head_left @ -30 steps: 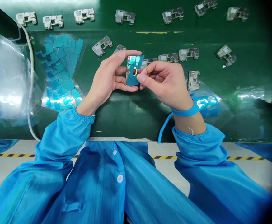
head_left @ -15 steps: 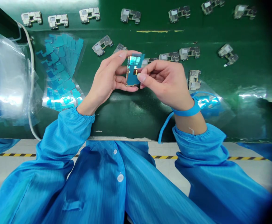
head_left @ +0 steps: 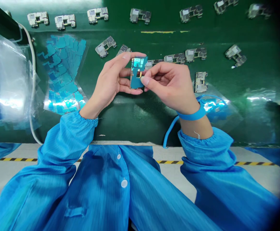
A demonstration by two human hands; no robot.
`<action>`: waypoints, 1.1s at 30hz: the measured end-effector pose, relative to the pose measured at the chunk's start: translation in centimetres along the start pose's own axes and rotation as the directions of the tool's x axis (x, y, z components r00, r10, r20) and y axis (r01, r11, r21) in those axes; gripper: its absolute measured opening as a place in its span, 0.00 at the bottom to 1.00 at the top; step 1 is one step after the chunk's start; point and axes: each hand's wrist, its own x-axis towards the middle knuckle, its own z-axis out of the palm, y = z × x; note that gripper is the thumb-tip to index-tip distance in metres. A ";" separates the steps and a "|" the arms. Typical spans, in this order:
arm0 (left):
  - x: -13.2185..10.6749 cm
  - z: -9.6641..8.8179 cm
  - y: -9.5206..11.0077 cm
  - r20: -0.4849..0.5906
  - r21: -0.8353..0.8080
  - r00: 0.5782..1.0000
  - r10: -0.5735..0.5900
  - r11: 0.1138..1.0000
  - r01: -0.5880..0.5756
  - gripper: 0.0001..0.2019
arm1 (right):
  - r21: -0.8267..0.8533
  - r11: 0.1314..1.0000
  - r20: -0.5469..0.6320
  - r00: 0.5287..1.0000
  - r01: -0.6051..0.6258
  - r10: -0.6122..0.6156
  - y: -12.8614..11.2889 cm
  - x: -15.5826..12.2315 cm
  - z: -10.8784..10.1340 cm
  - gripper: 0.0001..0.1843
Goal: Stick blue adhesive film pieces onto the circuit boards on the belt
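Note:
Above the green belt (head_left: pixel 135 118), my left hand (head_left: pixel 111 81) grips a small circuit board (head_left: pixel 136 73) by its edges, index finger over the top and other fingers beneath. A blue film covers most of the board's face. My right hand (head_left: pixel 170 83) is closed in a pinch, thumb tip pressed on the film at the board's lower right. A blue wrist strap (head_left: pixel 191 115) with a coiled cord (head_left: pixel 170 130) circles my right wrist.
A clear bag of blue film pieces (head_left: pixel 63 75) lies left of my hands, with more clear bags (head_left: pixel 6 80) further left. Several metal-shielded boards (head_left: pixel 177 58) are scattered behind my hands, and one (head_left: pixel 199 82) lies just right. Another bag (head_left: pixel 214 104) sits right.
The boards on the belt have drifted slightly right in view. My hands and the held board stay almost still, the blue film now lying flatter on the board.

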 end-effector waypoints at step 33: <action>0.0 0.1 -0.2 0.010 -0.030 1.000 0.019 0.999 -0.018 0.16 | 0.012 1.000 -0.014 1.000 0.000 0.000 0.3 0.0 -0.1 0.23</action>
